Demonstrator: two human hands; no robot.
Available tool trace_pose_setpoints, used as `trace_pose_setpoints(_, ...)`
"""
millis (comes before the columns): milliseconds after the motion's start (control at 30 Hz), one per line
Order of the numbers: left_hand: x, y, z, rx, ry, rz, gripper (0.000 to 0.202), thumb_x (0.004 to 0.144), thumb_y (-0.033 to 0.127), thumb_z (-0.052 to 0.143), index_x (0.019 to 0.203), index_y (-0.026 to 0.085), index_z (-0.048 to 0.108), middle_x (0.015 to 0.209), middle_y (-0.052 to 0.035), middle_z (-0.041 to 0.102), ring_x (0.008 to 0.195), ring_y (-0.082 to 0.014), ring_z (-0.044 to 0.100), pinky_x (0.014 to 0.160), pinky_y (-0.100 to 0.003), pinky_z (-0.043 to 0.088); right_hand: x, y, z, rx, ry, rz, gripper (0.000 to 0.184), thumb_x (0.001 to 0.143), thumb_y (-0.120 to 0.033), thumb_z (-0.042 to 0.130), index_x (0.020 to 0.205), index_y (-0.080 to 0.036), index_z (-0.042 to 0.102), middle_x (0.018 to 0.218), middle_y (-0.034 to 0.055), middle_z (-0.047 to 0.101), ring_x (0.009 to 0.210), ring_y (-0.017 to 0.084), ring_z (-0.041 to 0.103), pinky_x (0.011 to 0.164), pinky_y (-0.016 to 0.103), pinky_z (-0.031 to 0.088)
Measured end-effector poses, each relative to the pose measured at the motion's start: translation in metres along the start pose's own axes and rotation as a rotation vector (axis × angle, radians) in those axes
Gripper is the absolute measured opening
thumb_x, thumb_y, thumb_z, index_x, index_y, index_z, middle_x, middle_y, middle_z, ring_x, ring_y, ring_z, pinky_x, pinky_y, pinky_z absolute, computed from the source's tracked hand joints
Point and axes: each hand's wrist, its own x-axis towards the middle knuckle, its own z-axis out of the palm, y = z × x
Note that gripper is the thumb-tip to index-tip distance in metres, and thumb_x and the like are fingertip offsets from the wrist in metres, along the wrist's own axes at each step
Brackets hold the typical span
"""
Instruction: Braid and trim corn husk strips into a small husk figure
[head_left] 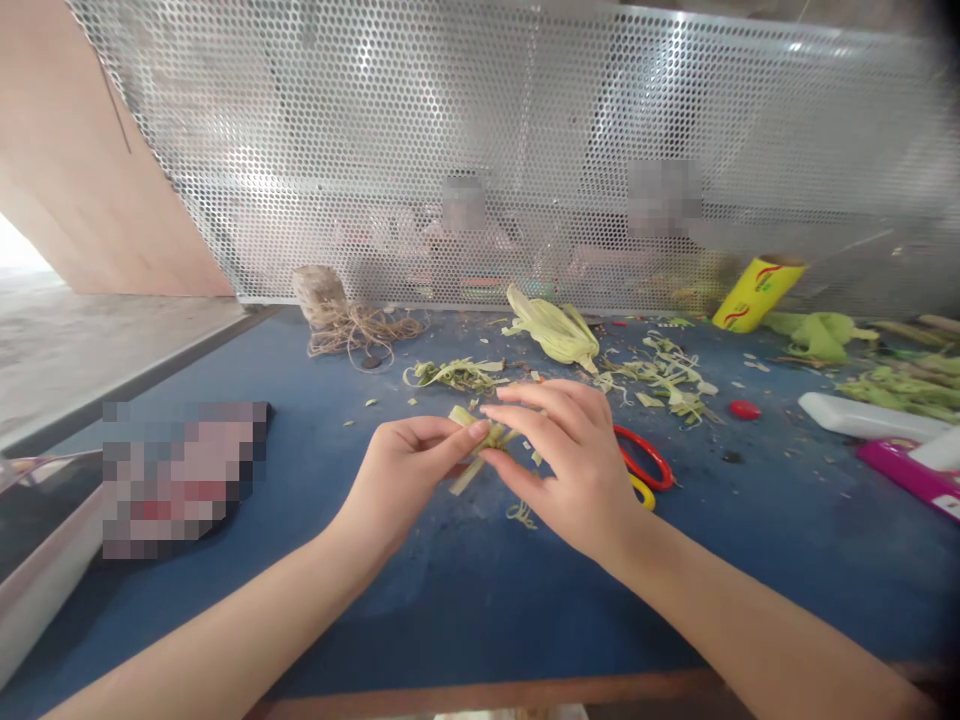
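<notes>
Well left of my grip lies a dark-edged flat object, its face blurred, on the blue tabletop. Beyond, nearer, brown twine tangles against a pale cylinder. My left hand has thumb and fingers pinched on folded pale-green husk strips, between my hands. Past them lie shreds and a corn husk. My right hand curves beside the strips, thumb and fingers apart; whether it grips them I cannot tell. It partly hides the red-and-yellow scissors. Farther right: a red disc, a yellow tube, a white-and-purple tool.
</notes>
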Motion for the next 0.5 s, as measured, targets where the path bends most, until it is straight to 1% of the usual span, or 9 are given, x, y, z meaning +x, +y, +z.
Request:
trace_pose_setpoints(100, -0.001, 0.001, 0.0, -0.009, -0.021, 0.01, 0.025, 0.063, 0.034, 0.069, 0.05, 0.014, 0.063, 0.045, 0.0041, 0.051, 0.047, -0.0048, 0.039, 0.046, -0.015, 0.033, 0.001, 0.004, -0.001, 0.023, -0.026, -0.023, 0.013, 0.08, -0.03, 0.057, 0.09, -0.022, 0.062, 0.095, 0.0028, 0.067, 0.092, 0.019, 0.056, 0.087, 0.038, 0.038)
trace_pose_setpoints(167, -0.001, 0.001, -0.001, 0.018, -0.026, 0.02, 0.024, 0.063, 0.034, 0.068, 0.052, 0.013, 0.064, 0.049, 0.0031, 0.054, 0.049, -0.0054, 0.041, 0.047, -0.016, 0.034, 0.002, 0.006, -0.002, 0.059, -0.08, -0.022, 0.015, 0.082, -0.027, 0.054, 0.095, -0.021, 0.06, 0.096, 0.0029, 0.067, 0.091, 0.018, 0.057, 0.087, 0.037, 0.037)
trace_pose_setpoints(300, 0.001, -0.001, -0.006, 0.157, -0.021, 0.092, 0.022, 0.063, 0.032, 0.068, 0.053, 0.013, 0.063, 0.048, 0.0034, 0.053, 0.048, -0.0057, 0.04, 0.047, -0.017, 0.032, 0.003, 0.008, -0.003, 0.159, -0.168, -0.051, 0.026, 0.087, -0.017, 0.046, 0.111, -0.022, 0.054, 0.103, 0.0026, 0.066, 0.093, 0.015, 0.059, 0.088, 0.037, 0.035)
trace_pose_setpoints(367, 0.002, -0.002, -0.008, 0.219, -0.03, 0.121, 0.022, 0.064, 0.032, 0.067, 0.053, 0.013, 0.063, 0.048, 0.0034, 0.052, 0.048, -0.0059, 0.04, 0.047, -0.018, 0.031, 0.003, 0.009, -0.003, 0.219, -0.188, -0.064, 0.027, 0.087, -0.015, 0.047, 0.112, -0.024, 0.054, 0.1, 0.001, 0.067, 0.09, 0.014, 0.06, 0.087, 0.036, 0.036)
trace_pose_setpoints(433, 0.002, -0.001, -0.008, 0.246, -0.036, 0.12, 0.024, 0.065, 0.033, 0.066, 0.052, 0.013, 0.062, 0.047, 0.0035, 0.051, 0.047, -0.0061, 0.039, 0.045, -0.018, 0.031, 0.002, 0.01, -0.003, 0.261, -0.186, -0.062, 0.026, 0.086, -0.015, 0.048, 0.111, -0.024, 0.055, 0.099, 0.0008, 0.068, 0.088, 0.014, 0.061, 0.087, 0.037, 0.038)
trace_pose_setpoints(500, 0.003, 0.0, -0.008, 0.24, -0.04, 0.107, 0.024, 0.065, 0.033, 0.066, 0.052, 0.014, 0.061, 0.047, 0.0032, 0.051, 0.047, -0.0067, 0.041, 0.045, -0.018, 0.032, 0.0, 0.012, -0.004, 0.295, -0.185, -0.066, 0.026, 0.086, -0.015, 0.049, 0.11, -0.022, 0.056, 0.102, 0.0024, 0.067, 0.092, 0.014, 0.06, 0.088, 0.036, 0.042)
